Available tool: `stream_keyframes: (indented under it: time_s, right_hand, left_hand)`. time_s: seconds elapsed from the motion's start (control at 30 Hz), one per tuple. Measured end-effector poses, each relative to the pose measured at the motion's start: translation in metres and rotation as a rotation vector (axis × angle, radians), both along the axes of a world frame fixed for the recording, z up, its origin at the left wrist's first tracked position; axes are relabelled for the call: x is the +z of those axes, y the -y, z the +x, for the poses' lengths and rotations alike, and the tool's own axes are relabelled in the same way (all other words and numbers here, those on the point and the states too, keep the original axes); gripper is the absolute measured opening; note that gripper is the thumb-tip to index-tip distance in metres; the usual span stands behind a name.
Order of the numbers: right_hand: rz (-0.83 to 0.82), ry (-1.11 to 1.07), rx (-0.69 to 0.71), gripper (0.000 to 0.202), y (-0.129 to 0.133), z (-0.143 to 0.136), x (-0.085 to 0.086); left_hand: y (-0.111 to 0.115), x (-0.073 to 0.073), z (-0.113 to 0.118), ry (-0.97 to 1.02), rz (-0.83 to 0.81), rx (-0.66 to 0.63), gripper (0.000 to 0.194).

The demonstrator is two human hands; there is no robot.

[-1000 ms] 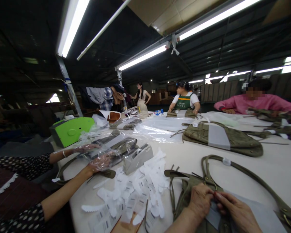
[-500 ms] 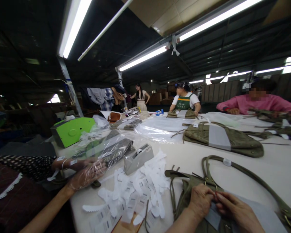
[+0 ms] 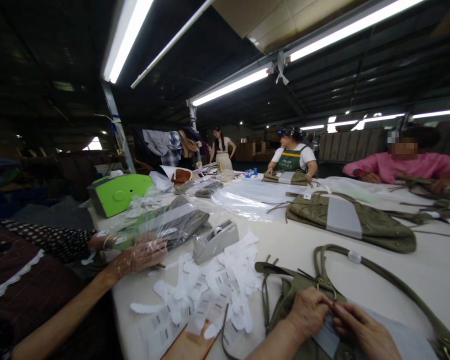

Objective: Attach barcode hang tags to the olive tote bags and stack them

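Observation:
An olive-green handbag point(image 3: 290, 290) lies before me on the white table, its long handle point(image 3: 392, 277) looping off to the right. My left hand point(image 3: 310, 311) is closed over the bag's top, thumb and fingertips pinching a thin cord there. Meeting it fingertip to fingertip, my right hand point(image 3: 360, 327) is also closed in a pinch at the same cord; the exact grip is partly hidden by the fingers. Pale wrapping paper point(image 3: 328, 337) shows on the bag beneath both hands. Left of the bag, white tags point(image 3: 225, 285) with printed labels lie in a loose heap.
A grey tape dispenser point(image 3: 217, 242) stands behind the tags. On the left, a co-worker's hands point(image 3: 142, 255) handle a plastic-wrapped bag point(image 3: 180, 220), near a green machine point(image 3: 129, 192). Another olive bag point(image 3: 345, 220) lies farther back. Several people are around the table.
The view has shifted slightly. My hands stay pinched together at the same spot on the handbag. The co-worker's hand at left has moved a little over the plastic.

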State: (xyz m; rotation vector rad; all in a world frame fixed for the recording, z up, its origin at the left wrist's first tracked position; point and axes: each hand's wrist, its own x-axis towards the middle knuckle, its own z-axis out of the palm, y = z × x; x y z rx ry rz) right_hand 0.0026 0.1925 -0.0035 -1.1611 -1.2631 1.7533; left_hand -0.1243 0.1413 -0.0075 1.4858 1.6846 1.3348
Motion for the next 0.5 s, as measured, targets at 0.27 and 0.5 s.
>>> stream_keyframes:
  time_s: [0.27,0.5]
  right_hand:
    - [-0.050,0.004,0.004,0.050,-0.006,0.003,-0.009]
    - [0.019,0.027,0.034,0.047,-0.010,0.002,-0.018]
  left_hand:
    - [-0.001,0.000,0.002,-0.068,-0.030,0.014,0.025]
    - [-0.006,-0.009,0.005,-0.134,-0.039,0.045,0.023]
